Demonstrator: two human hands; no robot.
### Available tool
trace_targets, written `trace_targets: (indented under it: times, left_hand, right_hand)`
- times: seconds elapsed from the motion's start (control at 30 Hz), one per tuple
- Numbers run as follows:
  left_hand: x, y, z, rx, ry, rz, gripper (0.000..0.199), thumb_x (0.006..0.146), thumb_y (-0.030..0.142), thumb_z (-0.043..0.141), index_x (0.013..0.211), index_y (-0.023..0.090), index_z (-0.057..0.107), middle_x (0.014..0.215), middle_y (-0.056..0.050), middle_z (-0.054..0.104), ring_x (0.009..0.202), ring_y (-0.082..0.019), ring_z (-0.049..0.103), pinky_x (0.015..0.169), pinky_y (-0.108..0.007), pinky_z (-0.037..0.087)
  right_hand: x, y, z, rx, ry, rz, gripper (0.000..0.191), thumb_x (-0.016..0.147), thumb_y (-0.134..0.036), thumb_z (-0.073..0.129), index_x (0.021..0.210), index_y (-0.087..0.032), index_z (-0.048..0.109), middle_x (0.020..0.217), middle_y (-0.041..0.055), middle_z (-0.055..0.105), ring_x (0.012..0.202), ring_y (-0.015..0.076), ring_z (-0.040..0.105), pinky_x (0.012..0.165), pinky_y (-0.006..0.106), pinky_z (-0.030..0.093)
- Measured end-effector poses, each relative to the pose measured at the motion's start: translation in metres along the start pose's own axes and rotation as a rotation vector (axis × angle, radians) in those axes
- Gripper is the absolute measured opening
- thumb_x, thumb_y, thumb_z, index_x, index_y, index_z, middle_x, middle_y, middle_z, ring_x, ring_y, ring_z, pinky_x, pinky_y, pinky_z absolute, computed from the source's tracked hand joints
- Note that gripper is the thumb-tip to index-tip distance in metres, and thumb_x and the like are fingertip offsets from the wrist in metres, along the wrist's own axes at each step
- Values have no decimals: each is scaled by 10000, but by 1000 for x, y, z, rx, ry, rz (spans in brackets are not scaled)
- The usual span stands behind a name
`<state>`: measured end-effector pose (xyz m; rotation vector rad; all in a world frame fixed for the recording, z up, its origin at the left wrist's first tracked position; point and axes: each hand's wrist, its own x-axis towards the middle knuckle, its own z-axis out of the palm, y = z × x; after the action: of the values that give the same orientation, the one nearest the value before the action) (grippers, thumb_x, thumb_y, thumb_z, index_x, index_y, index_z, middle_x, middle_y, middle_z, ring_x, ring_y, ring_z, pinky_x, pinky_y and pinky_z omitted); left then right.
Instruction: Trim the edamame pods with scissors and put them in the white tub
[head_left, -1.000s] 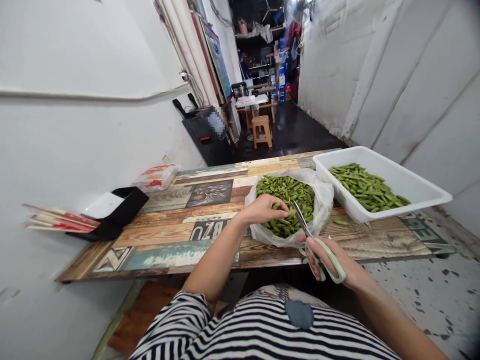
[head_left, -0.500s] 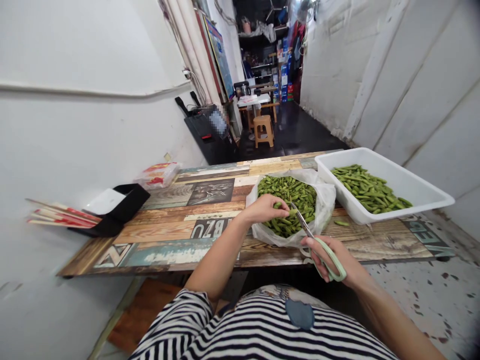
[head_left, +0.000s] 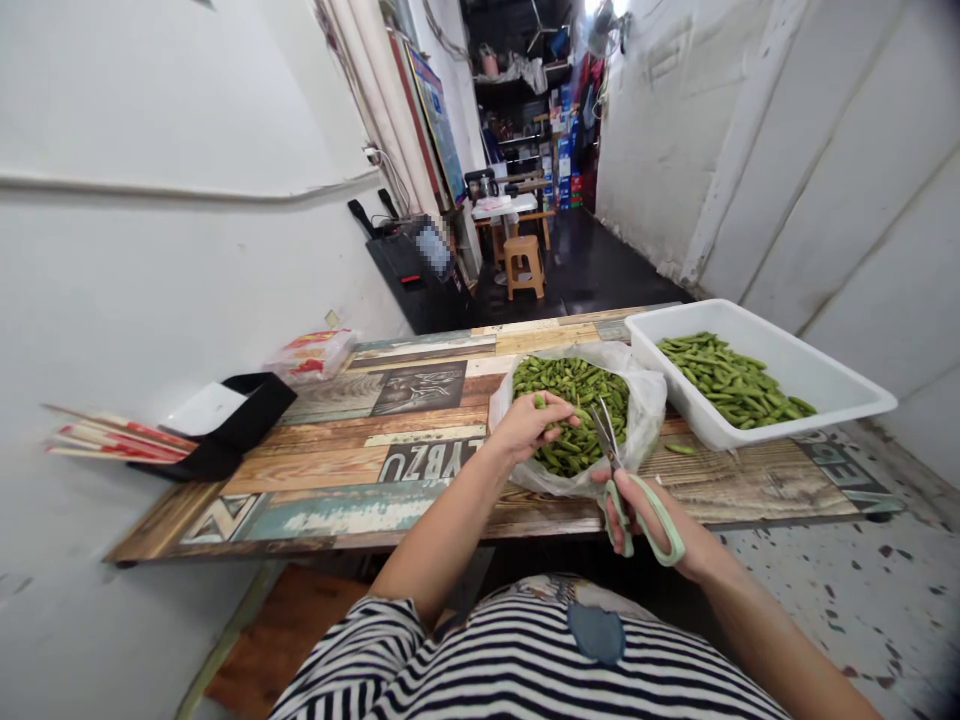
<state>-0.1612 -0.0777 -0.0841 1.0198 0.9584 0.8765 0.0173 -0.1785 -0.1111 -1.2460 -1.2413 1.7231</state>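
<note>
My left hand (head_left: 531,424) is closed in a pinch on a green bean pod (head_left: 564,412), above the near left part of an open white plastic bag (head_left: 646,385). Many green pods (head_left: 574,375), which look like edamame, fill that bag. In my right hand (head_left: 637,510) are scissors (head_left: 661,525) with pale green handles. Their blades point up and away over the bag, parted, a little to the right of the held pod and apart from it. One loose pod (head_left: 679,449) lies on the table right of the bag.
A white plastic tub (head_left: 847,400) with more pods stands to the right on the wood-patterned table (head_left: 315,465). On the left are a black holder (head_left: 259,400) with chopsticks (head_left: 120,440) and a red-and-white plastic packet (head_left: 311,355). An orange-brown stool (head_left: 523,265) stands on the floor beyond.
The scissors have opened and dropped slightly back from the pod, their handles now spread. My left hand has shifted slightly left, still pinching a pod. The view has tilted a little.
</note>
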Motion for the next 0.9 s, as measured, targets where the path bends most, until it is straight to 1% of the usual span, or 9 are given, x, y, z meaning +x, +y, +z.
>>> trace_targets:
  times: [0.13, 0.23, 0.43, 0.57, 0.67, 0.73, 0.8, 0.87, 0.9]
  left_hand:
    - [-3, -2, 3, -33, 25, 35, 267, 682, 249, 701, 763, 133, 475, 689, -49, 672, 344, -3, 371, 361, -149, 190]
    - [-7, -6, 7, -32, -2, 10, 279, 678, 258, 709, 765, 134, 475, 705, -54, 679, 351, -6, 380, 363, -147, 200]
    - [-10, -15, 11, -44, -13, 11, 304, 674, 297, 721, 767, 126, 487, 742, -62, 686, 357, -2, 380, 359, -149, 208]
    - [-6, -10, 0, -72, 63, 19, 318, 663, 327, 724, 757, 127, 497, 752, -62, 681, 375, -5, 395, 346, -144, 166]
    - [-1, 0, -15, -124, 122, 59, 304, 621, 249, 729, 692, 138, 455, 793, -81, 676, 463, -34, 485, 348, -139, 107]
    - [3, 6, -25, -135, 143, 95, 305, 603, 193, 702, 656, 153, 403, 811, -75, 672, 512, -49, 525, 356, -135, 100]
    - [7, 7, -32, -34, 198, 143, 246, 636, 192, 650, 678, 162, 409, 752, -38, 659, 462, -40, 491, 364, -134, 135]
    - [10, 5, -35, 241, 254, 181, 123, 692, 207, 590, 754, 164, 493, 625, 6, 615, 389, -40, 425, 378, -150, 211]
    - [12, 4, -36, 420, 254, 185, 102, 713, 200, 560, 807, 164, 543, 581, 16, 596, 380, -50, 417, 397, -164, 259]
  right_hand:
    - [1, 0, 0, 14, -28, 5, 599, 803, -662, 441, 1097, -142, 477, 553, -44, 518, 448, 126, 519, 462, 260, 450]
    - [2, 1, 2, 42, -51, -11, 555, 820, -640, 439, 1067, -146, 496, 550, -45, 520, 435, 117, 516, 447, 251, 450]
    - [5, 6, 10, 169, -7, -31, 476, 822, -596, 489, 1012, -161, 523, 509, -70, 473, 358, 89, 452, 353, 223, 423]
    - [6, 9, 9, 195, 51, 22, 444, 800, -574, 543, 968, -163, 541, 485, -86, 429, 307, 61, 378, 281, 187, 359]
    - [4, 7, 5, 212, 58, 37, 453, 783, -574, 567, 978, -167, 536, 499, -78, 457, 327, 66, 406, 300, 191, 383]
    - [1, 5, 3, 231, 38, 30, 466, 780, -584, 564, 994, -171, 529, 511, -72, 474, 345, 74, 430, 322, 202, 405]
    - [-1, 4, 2, 239, 19, 26, 463, 786, -580, 560, 1002, -171, 529, 519, -69, 479, 356, 76, 437, 330, 205, 409]
    - [-2, 4, 2, 236, 16, 32, 453, 793, -568, 559, 1006, -169, 532, 522, -69, 474, 359, 73, 431, 328, 200, 401]
    - [-3, 5, 2, 233, 18, 36, 451, 795, -564, 559, 1008, -168, 533, 522, -70, 472, 358, 71, 428, 325, 197, 396]
